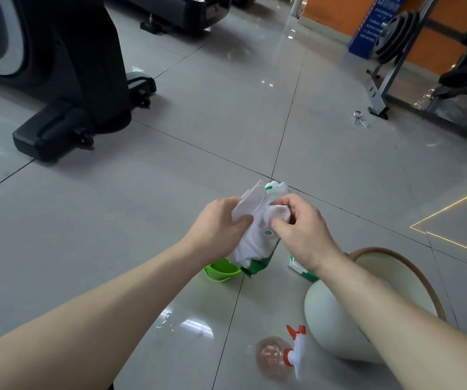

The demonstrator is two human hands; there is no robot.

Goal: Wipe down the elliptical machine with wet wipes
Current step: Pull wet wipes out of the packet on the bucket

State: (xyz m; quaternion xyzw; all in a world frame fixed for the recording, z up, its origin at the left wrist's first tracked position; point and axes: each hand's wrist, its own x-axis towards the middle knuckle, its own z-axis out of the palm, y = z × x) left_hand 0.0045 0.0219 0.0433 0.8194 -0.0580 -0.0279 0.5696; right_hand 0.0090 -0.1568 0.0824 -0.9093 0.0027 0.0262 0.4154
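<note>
Above the floor (170, 178), near centre, the left grip (221, 222) clasps the wipes pack (256, 242), its lid (247, 201) flipped open. The right grip (302, 229) pinches a wipe (278, 211) at the opening. The elliptical machine (86, 66) stands far left, well apart.

Elliptical machine (86, 66) cropped; basin (328, 319) partly hidden.
</note>
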